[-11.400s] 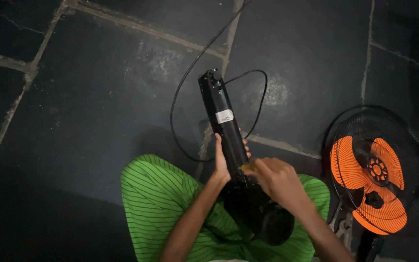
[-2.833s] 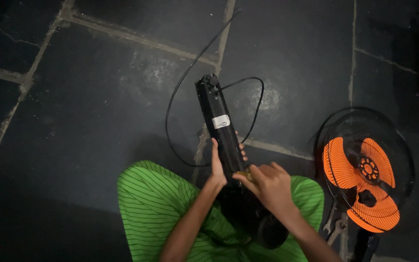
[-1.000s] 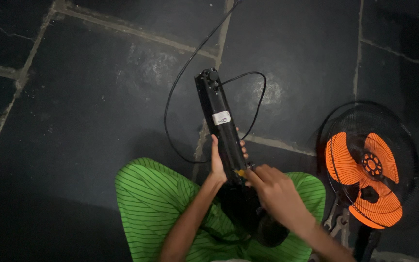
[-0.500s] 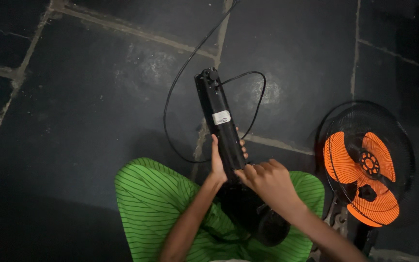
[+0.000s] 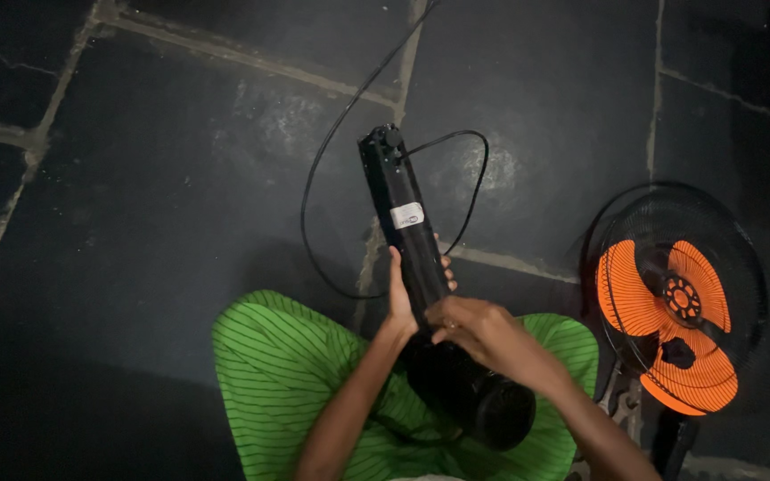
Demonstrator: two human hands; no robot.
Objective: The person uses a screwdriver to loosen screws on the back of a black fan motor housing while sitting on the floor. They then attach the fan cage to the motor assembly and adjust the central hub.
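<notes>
A long black fan column [image 5: 405,218] with a white sticker lies across my lap and points away over the dark floor. Its round black motor housing [image 5: 479,401] rests on my green striped garment [image 5: 282,383]. My left hand [image 5: 400,298] grips the column from the left side, fingers wrapped under it. My right hand [image 5: 479,330] sits on top of the column just above the motor, fingers pinched together; whether it holds a small tool I cannot tell. A black power cable [image 5: 331,169] loops from the column's far end.
To the right stands a fan head with orange blades [image 5: 670,316] inside a black wire guard [image 5: 741,267]. Metal tools [image 5: 621,405] lie beside it near my knee. The floor is dark stone slabs with pale joints [image 5: 225,58].
My right hand has shifted slightly along the column near the motor over the last second. The left hand keeps the same grip, and the column has not moved.
</notes>
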